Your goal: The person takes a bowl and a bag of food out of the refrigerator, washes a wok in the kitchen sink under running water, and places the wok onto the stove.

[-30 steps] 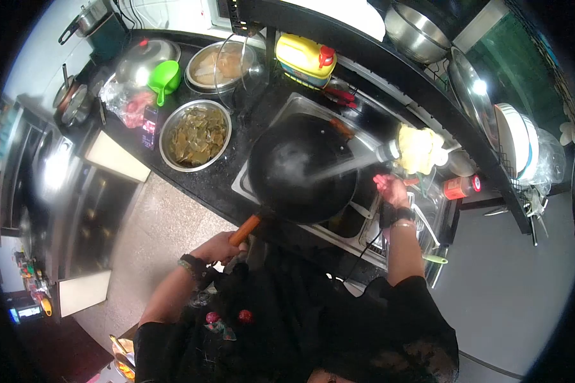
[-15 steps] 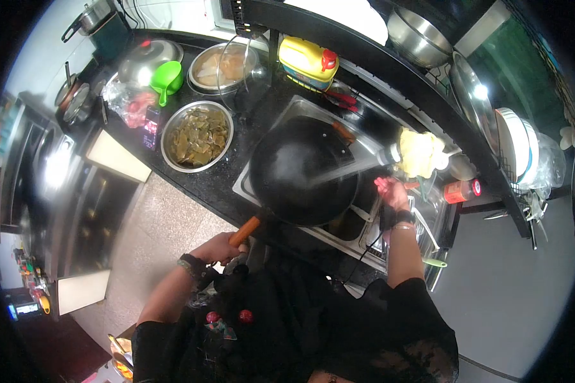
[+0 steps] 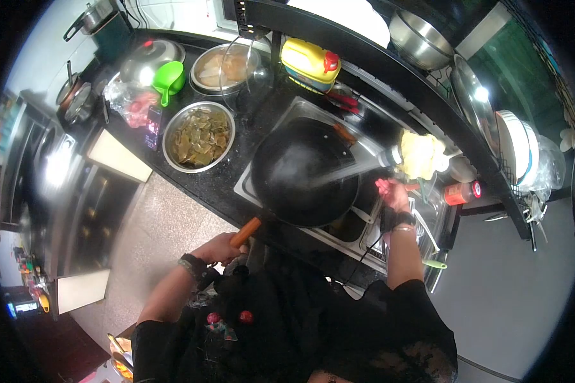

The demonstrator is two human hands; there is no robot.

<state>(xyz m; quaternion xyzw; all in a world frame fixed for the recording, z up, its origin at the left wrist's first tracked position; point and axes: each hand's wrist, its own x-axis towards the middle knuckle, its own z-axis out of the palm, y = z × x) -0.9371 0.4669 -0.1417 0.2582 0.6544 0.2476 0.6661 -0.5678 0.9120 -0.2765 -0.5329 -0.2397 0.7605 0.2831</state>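
Note:
A black wok [image 3: 303,198] sits over the sink, its inside wet, with a stream of water [image 3: 348,172] spraying into it. My left hand [image 3: 220,249] is closed round the wok's wooden handle [image 3: 246,232] at the near left. The water comes from a faucet nozzle [image 3: 390,156] beside a bunched yellow cloth [image 3: 421,154]. Just below that nozzle, right of the wok, is my right hand [image 3: 395,193], palm turned up and fingers loosely curled and open. I see nothing held in it.
The steel sink [image 3: 245,185] surrounds the wok. Left on the black counter stand a bowl of soaked leaves [image 3: 201,139], a green scoop [image 3: 168,80] and a phone [image 3: 153,127]. A yellow jug [image 3: 308,60] stands behind. A red-capped jar [image 3: 460,192] is at right, below a dish rack [image 3: 441,96].
The view has shifted very slightly. Water keeps spraying into the wok, and both hands stay where they were.

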